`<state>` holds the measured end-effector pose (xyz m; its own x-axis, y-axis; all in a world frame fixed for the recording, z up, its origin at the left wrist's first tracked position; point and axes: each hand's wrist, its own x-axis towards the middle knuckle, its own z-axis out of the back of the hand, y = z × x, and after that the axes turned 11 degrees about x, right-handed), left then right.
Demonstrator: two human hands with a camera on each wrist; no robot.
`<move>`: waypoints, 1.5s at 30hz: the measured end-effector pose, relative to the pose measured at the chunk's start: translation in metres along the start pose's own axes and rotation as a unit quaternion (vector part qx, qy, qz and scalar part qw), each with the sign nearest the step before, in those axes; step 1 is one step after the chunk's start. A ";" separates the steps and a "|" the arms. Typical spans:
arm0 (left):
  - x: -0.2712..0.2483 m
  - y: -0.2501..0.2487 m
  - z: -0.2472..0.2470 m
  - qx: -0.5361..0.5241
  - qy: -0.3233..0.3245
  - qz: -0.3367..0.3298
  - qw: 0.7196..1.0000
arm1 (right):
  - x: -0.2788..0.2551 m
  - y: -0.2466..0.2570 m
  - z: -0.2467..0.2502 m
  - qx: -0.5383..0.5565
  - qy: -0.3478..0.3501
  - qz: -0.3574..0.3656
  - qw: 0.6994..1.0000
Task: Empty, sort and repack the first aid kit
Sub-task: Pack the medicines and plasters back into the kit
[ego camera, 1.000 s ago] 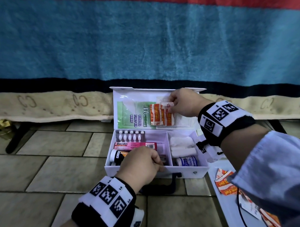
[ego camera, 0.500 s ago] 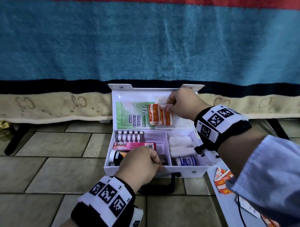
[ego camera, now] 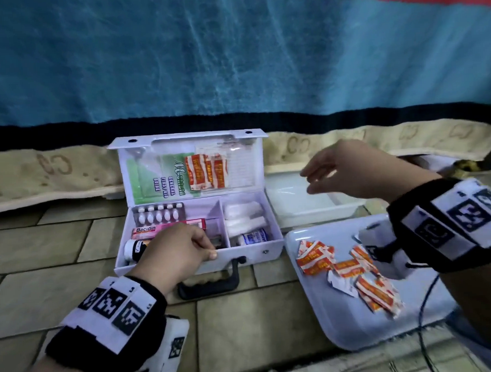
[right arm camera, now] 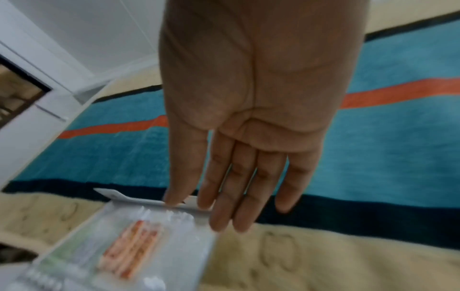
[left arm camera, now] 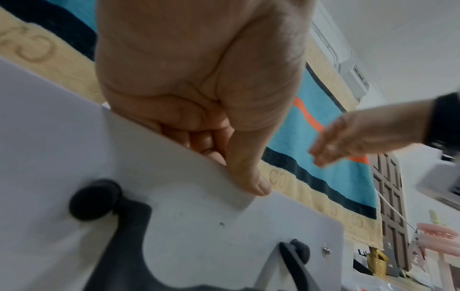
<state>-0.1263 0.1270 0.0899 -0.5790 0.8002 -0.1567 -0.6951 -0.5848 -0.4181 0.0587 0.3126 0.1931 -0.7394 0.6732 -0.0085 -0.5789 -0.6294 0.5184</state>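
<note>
First aid kit (ego camera: 196,251) stands open on the tiled floor (ego camera: 46,248). Left hand (ego camera: 174,255) grips its front wall, fingers curled inside. Right hand (ego camera: 358,170) hovers above the white tray (ego camera: 309,211), fingers straight, empty.

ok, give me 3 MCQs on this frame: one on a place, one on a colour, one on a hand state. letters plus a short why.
1. Where do the loose plaster packets lie?
A) white tray
B) floor tiles
C) kit base

2. Colour of the kit's handle?
A) red
B) black
C) green

3. The right hand is:
A) pinching a packet
B) gripping the lid
C) open, empty

Key: 1 A, plaster packets scattered on the white tray right of the first aid kit; 2 B, handle is black; 3 C, right hand has straight fingers, nothing held, while the left hand grips the kit's front wall.
</note>
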 end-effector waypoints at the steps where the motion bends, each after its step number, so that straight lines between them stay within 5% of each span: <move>1: -0.001 -0.001 0.000 0.006 -0.001 -0.001 1.000 | -0.015 -0.018 0.002 -0.035 0.026 -0.033 0.999; 8: -0.004 -0.002 0.002 0.029 -0.004 -0.016 0.999 | -0.095 -0.096 -0.037 -0.151 0.195 -0.174 0.953; 13: -0.004 -0.003 0.004 0.013 0.006 -0.023 1.000 | -0.107 -0.108 -0.063 -0.174 0.111 -0.156 0.966; 24: -0.007 -0.006 0.005 -0.011 0.009 -0.008 1.000 | -0.103 -0.098 -0.070 -0.184 0.070 -0.201 0.959; 30: -0.007 -0.005 0.005 0.003 0.006 -0.001 1.000 | -0.096 -0.096 -0.043 -0.072 0.026 -0.260 0.963; 38: -0.007 -0.003 0.003 0.003 -0.001 0.001 1.000 | -0.030 -0.016 -0.048 0.187 -0.074 -0.049 0.978; 41: -0.007 -0.001 0.002 0.009 -0.011 -0.003 1.000 | 0.007 0.006 -0.074 0.263 -0.037 -0.007 0.964; 45: -0.004 0.001 0.000 -0.005 -0.007 0.003 1.000 | 0.049 0.028 -0.096 0.198 0.015 0.019 0.980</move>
<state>-0.1246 0.1230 0.0904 -0.5892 0.7947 -0.1464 -0.6873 -0.5881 -0.4264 -0.0267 0.2909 0.1253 -0.7708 0.6371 -0.0040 -0.3760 -0.4499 0.8101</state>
